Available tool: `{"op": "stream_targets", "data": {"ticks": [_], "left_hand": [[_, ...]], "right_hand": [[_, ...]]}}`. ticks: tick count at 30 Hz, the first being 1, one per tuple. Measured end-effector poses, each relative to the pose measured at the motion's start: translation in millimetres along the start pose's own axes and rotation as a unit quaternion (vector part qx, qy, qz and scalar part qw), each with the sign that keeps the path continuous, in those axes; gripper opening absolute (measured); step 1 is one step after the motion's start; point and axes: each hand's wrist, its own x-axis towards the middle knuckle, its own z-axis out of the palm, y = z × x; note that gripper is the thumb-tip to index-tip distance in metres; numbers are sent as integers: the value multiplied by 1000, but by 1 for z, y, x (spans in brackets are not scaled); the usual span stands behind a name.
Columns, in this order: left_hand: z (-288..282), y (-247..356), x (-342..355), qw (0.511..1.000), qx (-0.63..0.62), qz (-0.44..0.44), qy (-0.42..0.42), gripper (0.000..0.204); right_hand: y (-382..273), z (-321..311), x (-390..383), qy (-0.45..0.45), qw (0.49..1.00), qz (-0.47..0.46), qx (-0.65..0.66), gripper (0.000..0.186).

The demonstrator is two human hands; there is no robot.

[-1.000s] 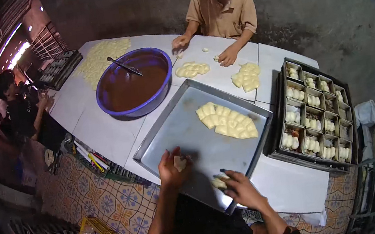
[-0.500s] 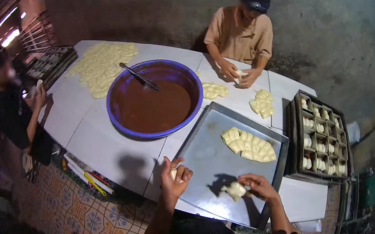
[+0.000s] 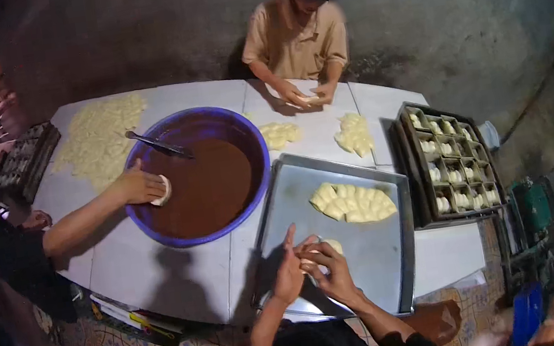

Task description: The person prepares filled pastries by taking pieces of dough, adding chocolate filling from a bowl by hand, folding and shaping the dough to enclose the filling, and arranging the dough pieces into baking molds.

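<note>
My left hand and right hand meet over the front of the metal tray, fingers bent around a small piece of pale dough that they largely hide. Just beyond my fingertips lies another small dough lump. A segmented slab of dough pieces rests farther back in the same tray.
The tiled table holds a blue basin of brown mixture with tongs, dough piles and divided moulds with dough. A co-worker's hand holds pale dough inside the basin; another co-worker handles dough opposite.
My hands, apart before, have come together around the dough. The co-worker at left has reached into the basin with a piece of dough. The view has shifted.
</note>
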Motion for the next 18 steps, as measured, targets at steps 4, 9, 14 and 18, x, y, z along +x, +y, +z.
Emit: {"op": "stream_targets", "data": {"ticks": [4,9,14,18], "left_hand": [[-2,11,-13,959,257,110,34,54],[21,16,-36,897,382,172,144,32],[22,1,-36,870,354,205,276,18],[9,-2,-29,953,195,99,210,14]], "right_hand": [[10,-13,0,69,986,17,148,35],[0,5,5,92,991,-68,74,27],[17,15,20,34,993,-35,105,23],[16,16,29,-10,969,-105,223,32]]}}
